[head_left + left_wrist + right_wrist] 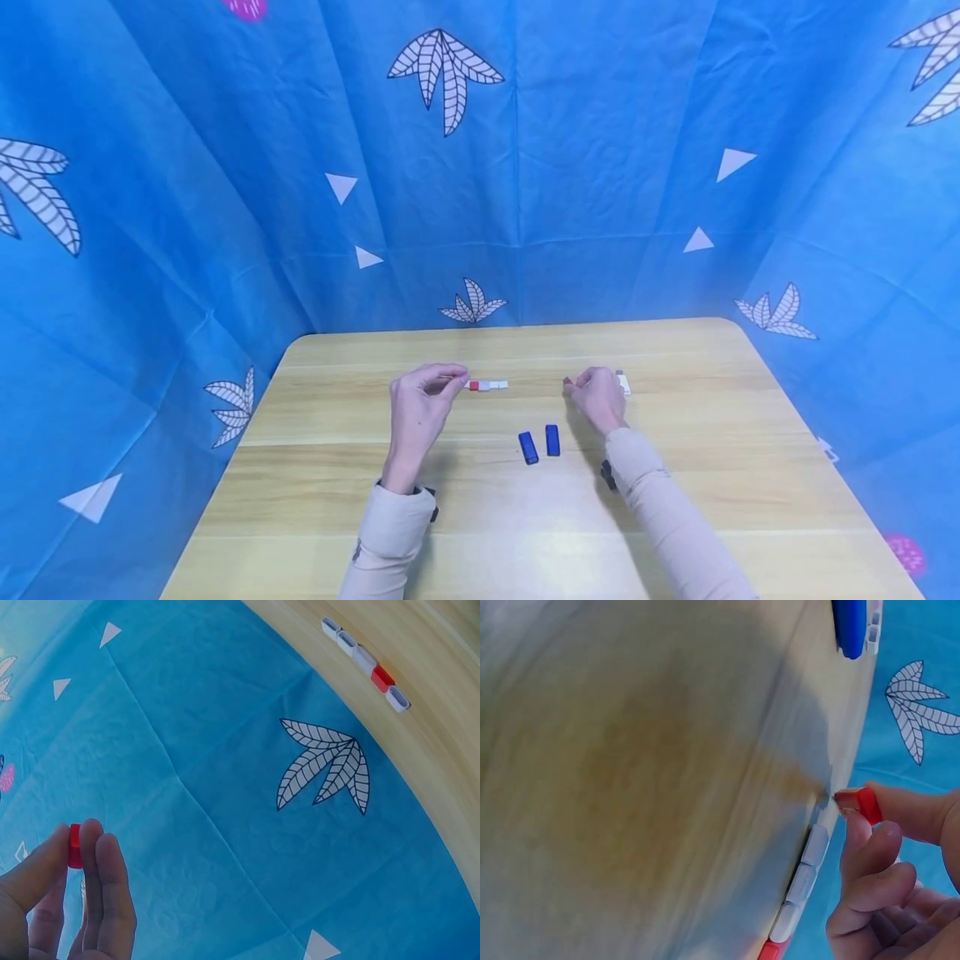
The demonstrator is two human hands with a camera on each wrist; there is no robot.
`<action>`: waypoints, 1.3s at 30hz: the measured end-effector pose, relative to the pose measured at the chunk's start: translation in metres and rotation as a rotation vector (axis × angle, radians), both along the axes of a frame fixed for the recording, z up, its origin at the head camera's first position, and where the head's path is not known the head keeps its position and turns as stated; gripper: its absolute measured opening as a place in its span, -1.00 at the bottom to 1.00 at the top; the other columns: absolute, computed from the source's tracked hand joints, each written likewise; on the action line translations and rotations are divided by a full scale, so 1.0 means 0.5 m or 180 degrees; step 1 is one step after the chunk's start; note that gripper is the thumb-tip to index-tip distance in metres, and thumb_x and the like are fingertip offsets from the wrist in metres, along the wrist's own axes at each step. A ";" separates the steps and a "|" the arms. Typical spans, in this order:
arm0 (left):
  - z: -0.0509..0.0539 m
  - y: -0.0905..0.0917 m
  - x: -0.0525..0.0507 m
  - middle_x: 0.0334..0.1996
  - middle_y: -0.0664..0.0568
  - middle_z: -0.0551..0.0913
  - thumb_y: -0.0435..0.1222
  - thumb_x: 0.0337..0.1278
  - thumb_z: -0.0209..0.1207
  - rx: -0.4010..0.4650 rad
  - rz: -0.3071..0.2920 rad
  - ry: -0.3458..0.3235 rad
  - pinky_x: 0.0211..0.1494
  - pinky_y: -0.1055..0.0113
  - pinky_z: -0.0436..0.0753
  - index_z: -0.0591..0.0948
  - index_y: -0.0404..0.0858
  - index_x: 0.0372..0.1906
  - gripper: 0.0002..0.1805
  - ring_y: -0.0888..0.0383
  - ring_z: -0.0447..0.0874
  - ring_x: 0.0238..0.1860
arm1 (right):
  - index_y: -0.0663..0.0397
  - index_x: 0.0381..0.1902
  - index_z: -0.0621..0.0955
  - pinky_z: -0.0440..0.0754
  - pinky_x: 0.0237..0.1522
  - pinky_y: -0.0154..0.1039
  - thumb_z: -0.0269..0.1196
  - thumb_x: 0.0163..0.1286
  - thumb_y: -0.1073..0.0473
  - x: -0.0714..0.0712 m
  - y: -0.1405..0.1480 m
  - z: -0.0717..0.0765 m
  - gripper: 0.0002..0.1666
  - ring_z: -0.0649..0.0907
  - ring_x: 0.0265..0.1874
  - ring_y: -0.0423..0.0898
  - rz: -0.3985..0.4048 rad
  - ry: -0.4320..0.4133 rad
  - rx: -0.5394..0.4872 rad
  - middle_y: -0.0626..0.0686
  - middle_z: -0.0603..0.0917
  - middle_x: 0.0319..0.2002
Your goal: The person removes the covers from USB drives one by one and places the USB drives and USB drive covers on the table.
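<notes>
My left hand [420, 408] is raised above the table, left of a row of small caps. Its thumb and fingertips pinch a small red cap [75, 846]. Just over the tabletop, my right hand [600, 400] pinches a small red USB stick [868, 805] with a metal-looking end between thumb and finger. Between the hands, the row holds several white caps [346, 643] and one red cap [382, 678], end to end. A white piece with a grey end [623, 383] lies just beyond the right hand, partly covered by it.
Two blue oblong pieces [528, 447] lie side by side nearer the body. Everything lies on a light wooden table [315, 467]. Blue patterned cloth [600, 167] hangs around the back and sides.
</notes>
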State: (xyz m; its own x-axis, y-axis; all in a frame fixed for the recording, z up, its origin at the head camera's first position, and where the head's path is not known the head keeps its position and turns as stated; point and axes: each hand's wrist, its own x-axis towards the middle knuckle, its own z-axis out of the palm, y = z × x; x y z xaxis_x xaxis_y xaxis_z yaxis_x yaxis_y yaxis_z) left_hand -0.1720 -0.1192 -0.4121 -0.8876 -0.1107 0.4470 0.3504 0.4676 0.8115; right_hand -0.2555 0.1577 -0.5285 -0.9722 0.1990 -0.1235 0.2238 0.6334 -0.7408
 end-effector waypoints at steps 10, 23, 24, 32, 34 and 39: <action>-0.002 0.002 0.000 -0.29 -0.07 0.85 -0.38 0.04 0.47 -0.0069 -0.0046 -0.0151 -0.14 0.13 0.81 0.82 -0.24 -0.27 -0.88 0.04 0.86 -0.32 | -0.07 -0.79 0.41 0.28 -0.68 -0.35 0.41 0.29 0.08 0.004 0.003 -0.005 -0.47 0.34 -0.74 -0.22 0.0004 -0.0095 0.0231 -0.16 0.38 -0.81; 0.001 0.013 -0.002 -0.29 -0.09 0.84 -0.39 0.09 0.43 -0.0301 -0.0055 -0.0297 -0.14 0.12 0.80 0.77 -0.27 -0.18 -0.84 0.05 0.85 -0.34 | -0.07 -0.84 0.38 0.29 -0.67 -0.31 0.44 0.27 0.01 0.005 0.010 -0.001 -0.39 0.31 -0.77 -0.22 0.0048 -0.0133 0.0343 -0.16 0.33 -0.85; 0.001 0.013 -0.003 -0.27 -0.09 0.84 -0.38 0.11 0.42 -0.0329 -0.0060 -0.0305 -0.14 0.12 0.80 0.76 -0.27 -0.17 -0.83 0.05 0.85 -0.33 | -0.08 -0.84 0.38 0.30 -0.66 -0.30 0.45 0.27 0.00 0.005 0.011 -0.002 -0.39 0.32 -0.76 -0.22 0.0043 -0.0134 0.0363 -0.16 0.34 -0.85; -0.004 0.014 -0.010 -0.17 -0.10 0.83 -0.32 0.22 0.35 -0.0615 -0.0039 -0.0290 -0.21 0.22 0.75 0.73 -0.25 0.07 -0.69 0.04 0.81 -0.28 | -0.07 -0.84 0.41 0.30 -0.68 -0.29 0.39 0.33 -0.11 0.005 0.021 0.000 -0.37 0.33 -0.76 -0.21 0.0022 -0.0188 0.0313 -0.11 0.51 -0.77; -0.005 0.014 -0.014 -0.17 -0.10 0.83 -0.34 0.25 0.33 -0.0716 -0.0044 -0.0233 -0.25 0.24 0.73 0.74 -0.27 0.05 -0.71 0.03 0.80 -0.28 | -0.07 -0.83 0.42 0.26 -0.72 -0.32 0.36 0.35 -0.13 0.005 0.026 0.005 -0.37 0.31 -0.78 -0.22 0.0017 -0.0216 0.0244 -0.08 0.56 -0.76; -0.008 0.019 -0.028 -0.14 -0.10 0.82 -0.38 0.30 0.27 -0.0850 -0.0030 -0.0199 -0.17 0.15 0.73 0.74 -0.27 0.00 -0.78 0.00 0.80 -0.21 | 0.06 -0.74 0.56 0.18 -0.75 -0.37 0.33 0.37 -0.15 0.009 0.042 0.025 -0.42 0.33 -0.79 -0.23 0.0030 -0.0047 0.0183 -0.06 0.54 -0.80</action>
State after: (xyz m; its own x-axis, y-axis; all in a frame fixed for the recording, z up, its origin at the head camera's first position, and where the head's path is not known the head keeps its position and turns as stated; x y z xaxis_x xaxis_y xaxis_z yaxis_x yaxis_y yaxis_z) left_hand -0.1861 -0.1095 -0.4161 -0.9149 0.0121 0.4035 0.3087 0.6649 0.6802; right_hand -0.2512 0.1785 -0.5158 -0.9722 0.1969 -0.1264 0.2281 0.6770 -0.6997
